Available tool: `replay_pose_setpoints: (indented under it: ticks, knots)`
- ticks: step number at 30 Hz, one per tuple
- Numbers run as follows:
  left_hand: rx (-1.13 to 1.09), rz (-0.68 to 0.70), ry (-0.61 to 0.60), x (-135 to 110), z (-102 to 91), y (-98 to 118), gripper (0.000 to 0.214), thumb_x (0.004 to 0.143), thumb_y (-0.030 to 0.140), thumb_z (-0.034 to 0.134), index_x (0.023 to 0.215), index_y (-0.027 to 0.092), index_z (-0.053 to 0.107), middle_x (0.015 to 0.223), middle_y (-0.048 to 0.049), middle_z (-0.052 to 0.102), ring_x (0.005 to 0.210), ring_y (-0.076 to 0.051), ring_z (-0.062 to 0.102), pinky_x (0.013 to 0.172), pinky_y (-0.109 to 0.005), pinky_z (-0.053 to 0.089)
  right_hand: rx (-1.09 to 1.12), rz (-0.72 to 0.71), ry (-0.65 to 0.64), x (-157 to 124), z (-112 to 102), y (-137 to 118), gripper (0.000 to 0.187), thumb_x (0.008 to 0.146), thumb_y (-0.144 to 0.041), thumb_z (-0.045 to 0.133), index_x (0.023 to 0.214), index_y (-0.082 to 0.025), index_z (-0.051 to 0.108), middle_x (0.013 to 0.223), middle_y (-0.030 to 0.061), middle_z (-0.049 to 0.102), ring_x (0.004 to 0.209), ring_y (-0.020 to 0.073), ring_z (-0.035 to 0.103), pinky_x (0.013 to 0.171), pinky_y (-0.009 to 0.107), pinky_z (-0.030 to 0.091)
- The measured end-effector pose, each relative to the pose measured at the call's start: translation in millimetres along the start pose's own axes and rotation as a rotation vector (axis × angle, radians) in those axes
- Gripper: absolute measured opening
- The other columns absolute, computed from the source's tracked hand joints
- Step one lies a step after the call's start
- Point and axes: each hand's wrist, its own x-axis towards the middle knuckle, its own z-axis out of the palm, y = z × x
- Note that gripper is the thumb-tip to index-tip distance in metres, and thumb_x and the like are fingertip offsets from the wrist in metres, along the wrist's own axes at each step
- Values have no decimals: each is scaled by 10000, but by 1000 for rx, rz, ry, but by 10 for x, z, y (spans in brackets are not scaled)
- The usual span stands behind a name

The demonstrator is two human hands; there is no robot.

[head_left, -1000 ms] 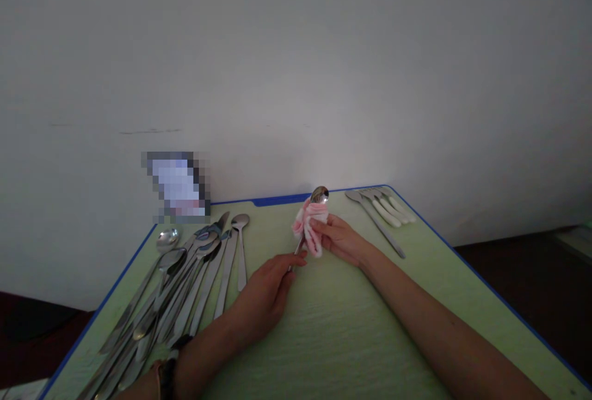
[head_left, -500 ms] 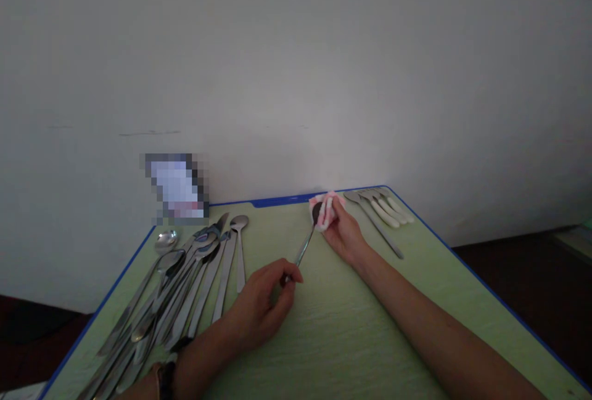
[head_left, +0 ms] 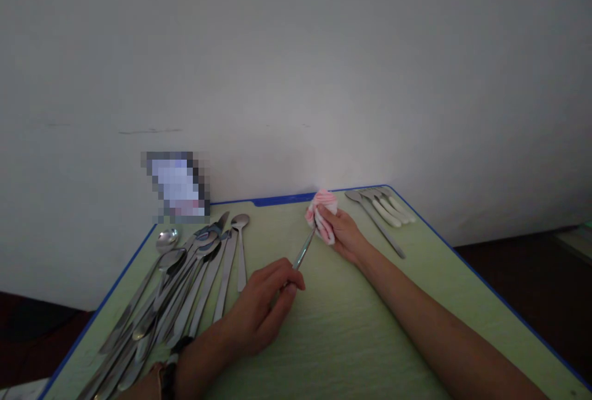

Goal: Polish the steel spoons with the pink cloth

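My left hand (head_left: pixel 272 298) pinches the handle end of a metal spoon (head_left: pixel 304 250), which slants up and away over the table. Its bowl is hidden inside a pink and white striped cloth (head_left: pixel 324 200). My right hand (head_left: pixel 343 230) is closed on that cloth, thumb on top, pressing it around the spoon's head. Left of my left hand lies a heap of metal cutlery (head_left: pixel 185 289), mostly spoons and knives. To the right of the cloth, a long-handled spoon (head_left: pixel 379 227) rests beside several white-handled forks (head_left: pixel 388 210).
The light green table (head_left: pixel 351 338) has a blue edge and stands against a grey wall (head_left: pixel 296 79). A blurred-out phone-like device (head_left: pixel 178 184) leans on the wall at the back left. Dark floor (head_left: pixel 509 277) shows past the right edge.
The cloth has folded over the spoon's bowl, which was visible half a second ago and is now covered. My right thumb now lies across the cloth. My left hand has barely moved.
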Motion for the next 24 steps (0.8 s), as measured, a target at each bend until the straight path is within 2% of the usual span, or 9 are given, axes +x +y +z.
replay_pose_setpoints:
  ticks: [6, 15, 24]
  knots:
    - [36, -71, -161, 39, 63, -21, 188, 930, 138, 375, 955, 186, 556, 885, -43, 572, 841, -160, 538, 777, -264, 421, 139, 4, 48, 1, 24, -18, 293, 682, -421, 723, 828, -175, 665, 768, 20, 686, 676, 120, 610, 672, 253, 476]
    - [56, -42, -182, 26, 103, -85, 196, 929, 127, 392, 997, 198, 562, 967, -57, 592, 920, -176, 529, 847, -295, 430, 38, 79, -68, -34, 32, -27, 332, 690, -458, 708, 779, -140, 666, 684, 32, 681, 667, 123, 617, 705, 248, 467]
    - [70, -61, -150, 27, 135, -161, 190, 918, 108, 400, 995, 192, 552, 946, -50, 579, 913, -174, 523, 837, -288, 424, 14, 144, -189, -75, 45, -50, 335, 677, -466, 715, 772, -149, 660, 721, 42, 690, 682, 136, 619, 732, 276, 469]
